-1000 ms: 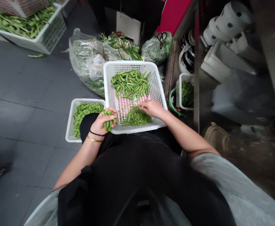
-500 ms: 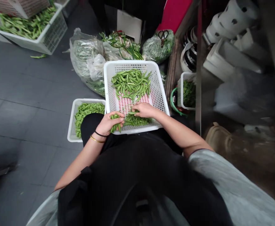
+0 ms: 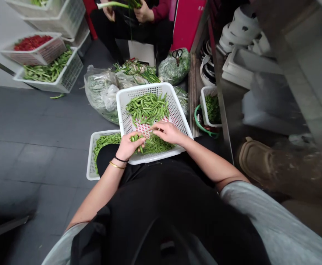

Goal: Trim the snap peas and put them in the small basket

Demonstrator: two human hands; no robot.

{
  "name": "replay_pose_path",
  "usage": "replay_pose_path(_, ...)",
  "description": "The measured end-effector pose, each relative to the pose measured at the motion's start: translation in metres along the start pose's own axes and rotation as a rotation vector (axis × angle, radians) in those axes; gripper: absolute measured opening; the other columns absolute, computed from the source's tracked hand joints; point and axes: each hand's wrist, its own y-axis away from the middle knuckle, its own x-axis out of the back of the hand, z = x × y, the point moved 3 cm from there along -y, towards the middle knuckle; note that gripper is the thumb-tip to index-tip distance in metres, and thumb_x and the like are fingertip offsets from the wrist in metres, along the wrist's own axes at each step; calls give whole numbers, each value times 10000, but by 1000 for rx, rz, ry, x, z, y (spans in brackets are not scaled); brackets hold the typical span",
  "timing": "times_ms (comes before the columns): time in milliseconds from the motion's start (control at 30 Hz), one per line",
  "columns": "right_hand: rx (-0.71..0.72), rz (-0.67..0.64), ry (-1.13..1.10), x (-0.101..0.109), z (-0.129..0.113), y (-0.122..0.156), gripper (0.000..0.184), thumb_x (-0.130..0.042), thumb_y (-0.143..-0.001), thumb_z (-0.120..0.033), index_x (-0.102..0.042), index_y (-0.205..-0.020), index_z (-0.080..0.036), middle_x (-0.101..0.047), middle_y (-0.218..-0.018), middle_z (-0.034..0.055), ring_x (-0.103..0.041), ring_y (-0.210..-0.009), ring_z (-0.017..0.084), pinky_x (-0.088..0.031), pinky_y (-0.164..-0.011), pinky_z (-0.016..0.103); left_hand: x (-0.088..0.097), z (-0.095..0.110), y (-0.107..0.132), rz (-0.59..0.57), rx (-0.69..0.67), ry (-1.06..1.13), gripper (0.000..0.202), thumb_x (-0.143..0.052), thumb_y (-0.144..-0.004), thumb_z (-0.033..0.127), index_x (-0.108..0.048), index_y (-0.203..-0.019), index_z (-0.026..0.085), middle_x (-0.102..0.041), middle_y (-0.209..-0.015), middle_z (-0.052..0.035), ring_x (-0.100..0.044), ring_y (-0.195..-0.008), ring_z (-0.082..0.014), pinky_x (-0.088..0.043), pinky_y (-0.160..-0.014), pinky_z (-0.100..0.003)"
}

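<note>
A white plastic basket [image 3: 181, 110] rests on my lap, its bottom showing red through the slots. A heap of green pea pods [image 3: 149, 106] lies in its far half, and thin green trimmings [image 3: 158, 144] are piled at the near side. Several pods stick out of the closed fingers of my left hand [image 3: 129, 145], at the basket's near left corner. Just above the trimmings is my right hand [image 3: 167, 131], its fingers bent together and pointing left. Whatever its fingertips pinch is too small to make out. More pods fill a second white basket [image 3: 91, 158] beside my left knee.
Bagged greens [image 3: 98, 90] and loose scallions [image 3: 134, 68] lie beyond the basket. Scissors [image 3: 177, 55] rest on another bag. A co-worker's hands [image 3: 144, 13] hold a long green stalk. Stacked crates [image 3: 64, 79] stand far left; a metal shelf edge [image 3: 221, 114] runs along my right.
The view has tilted up, bringing the co-worker's hands and red peppers into sight. My right hand has lifted slightly, and the pod at its fingertips no longer shows. My left hand keeps its pods.
</note>
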Motion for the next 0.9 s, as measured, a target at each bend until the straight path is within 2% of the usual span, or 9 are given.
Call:
replay_pose_path(100,152,71,-160,1,-9,-7,165,-518,-885,-247,-630,-960,-151,-644,-896,47,-577,-830,137,-418,-763,249,0,8,-1,-171,17,32,236,-747,-681,315,-635,-784,135,-633,-523,-21,-519,-379,-97,-416,-376,-191)
replay_pose_path(200,235,66,-180,-1,-16,-10,173,-517,-887,-266,-630,-832,-147,-626,-789,30,-560,-748,125,-407,-711,236,2,11,-5,-323,73,125,245,-744,-683,311,-648,-779,108,-634,-524,-45,-539,-385,-109,-417,-361,-191)
replay_pose_path(333,314,-48,-159,3,-20,-9,177,-517,-888,-284,-622,-816,-161,-616,-764,17,-544,-718,115,-384,-679,224,4,7,-8,-536,179,232,273,-765,-642,307,-667,-752,77,-634,-528,-67,-538,-356,-119,-385,-314,-184)
replay_pose_path(433,316,-99,-148,4,-24,-9,136,-535,-867,-262,-611,-810,-165,-604,-737,-1,-522,-668,100,-361,-637,210,3,1,-8,-608,227,301,274,-772,-620,297,-665,-726,69,-639,-538,-75,-530,-334,-122,-371,-294,-185)
replay_pose_path(567,285,7,-9,-1,-31,-8,138,-517,-833,-214,-577,-717,-166,-565,-690,-4,-487,-636,101,-330,-589,213,-1,-8,-9,-533,248,378,274,-768,-620,290,-655,-740,70,-632,-538,-60,-535,-351,-117,-396,-308,-183)
replay_pose_path(667,236,177,49,2,-29,-1,148,-493,-828,-207,-545,-695,-169,-550,-677,8,-471,-627,109,-332,-573,221,0,-12,-10,-360,210,457,295,-765,-622,297,-635,-786,90,-631,-555,-43,-547,-379,-116,-384,-298,-170)
replay_pose_path(767,151,286,-12,18,-14,10,124,-484,-809,-170,-514,-688,-175,-527,-659,-2,-464,-603,100,-359,-579,217,10,-11,-9,-145,134,461,264,-751,-653,278,-606,-798,111,-615,-529,-21,-542,-390,-109,-400,-318,-170)
replay_pose_path(833,83,295,-50,29,-3,17,117,-499,-798,-175,-500,-681,-177,-513,-653,-10,-462,-595,96,-373,-588,216,17,-8,-6,-28,61,392,246,-739,-677,271,-603,-808,114,-616,-520,-22,-541,-394,-106,-415,-343,-175)
replay_pose_path(900,28,239,-71,35,3,20,83,-524,-803,-216,-519,-733,-172,-534,-701,-3,-473,-608,97,-381,-602,221,21,-4,-3,43,-8,291,243,-736,-687,277,-612,-817,113,-632,-537,-30,-545,-407,-105,-427,-369,-184)
